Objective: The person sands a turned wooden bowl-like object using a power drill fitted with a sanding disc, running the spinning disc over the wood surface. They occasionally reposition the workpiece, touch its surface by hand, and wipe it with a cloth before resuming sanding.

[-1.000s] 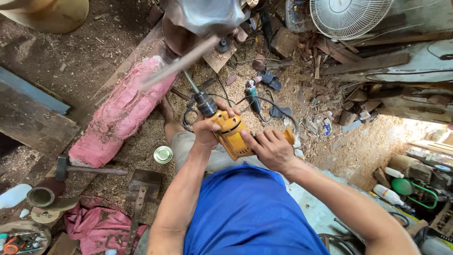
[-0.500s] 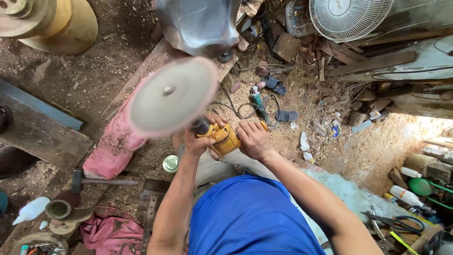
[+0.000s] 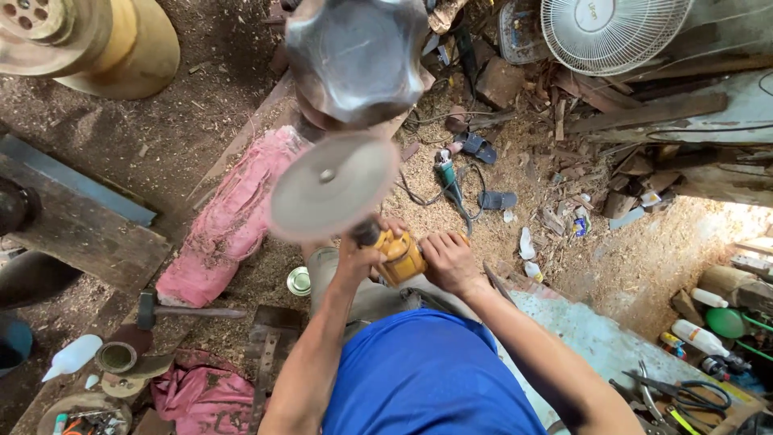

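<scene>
Just above the knees, both hands close on a yellow handheld power grinder [image 3: 400, 256]. The left hand [image 3: 360, 256] wraps its fingers tight around the dark neck of the tool, just behind the disc, and the right hand [image 3: 448, 262] clasps the rear of the yellow body, thumb pressed along its side. From the tool's front a round, grey, blurred sanding disc [image 3: 333, 186] faces up toward the camera, its top edge close under a dull, lobed metal vessel [image 3: 357, 55] that stands in the upper middle; whether the two touch cannot be told.

Left of the disc a long pink cloth bundle [image 3: 228, 223], dusted with sawdust, lies on the earthen floor, a small round tin [image 3: 299, 281] near its lower end. A hammer with a wooden handle [image 3: 189, 311] lies further left. Beyond the hands, a green angle grinder [image 3: 448, 180] rests in the sawdust, and a white electric fan [image 3: 612, 31] stands at the upper right.
</scene>
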